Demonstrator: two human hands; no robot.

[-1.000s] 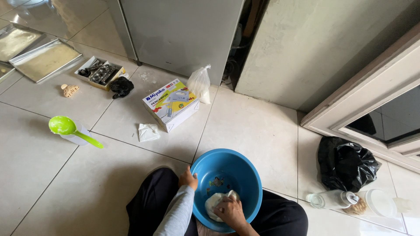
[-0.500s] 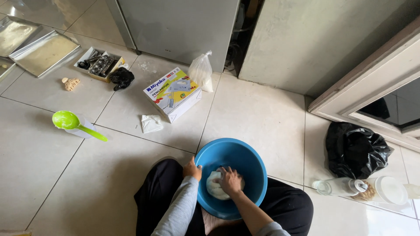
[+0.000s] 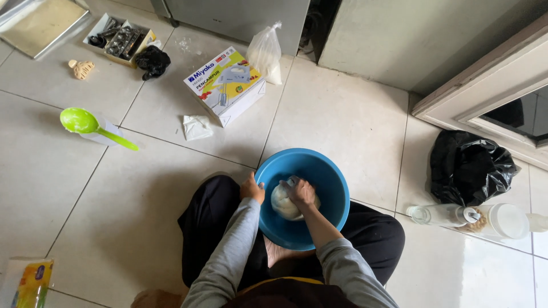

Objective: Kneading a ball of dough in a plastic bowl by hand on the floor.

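Note:
I sit cross-legged on a tiled floor with a blue plastic bowl (image 3: 331, 177) between my legs. Inside it lies a pale lump of dough (image 3: 281, 204). My right hand (image 3: 299, 191) presses down on top of the dough with fingers curled over it. My left hand (image 3: 252, 187) grips the bowl's left rim. Both arms wear grey sleeves.
A cardboard mixer box (image 3: 224, 84), a clear plastic bag (image 3: 265, 52) and a crumpled white wrapper (image 3: 197, 126) lie ahead. A green ladle (image 3: 85, 123) rests at left, a tray of metal parts (image 3: 119, 37) beyond. A black bag (image 3: 468, 166) and clear jars (image 3: 456, 215) sit at right.
The view has shifted closer over the bowl. My right hand has moved from the bowl's near side to its middle, pressing on the dough. My left hand stays on the rim.

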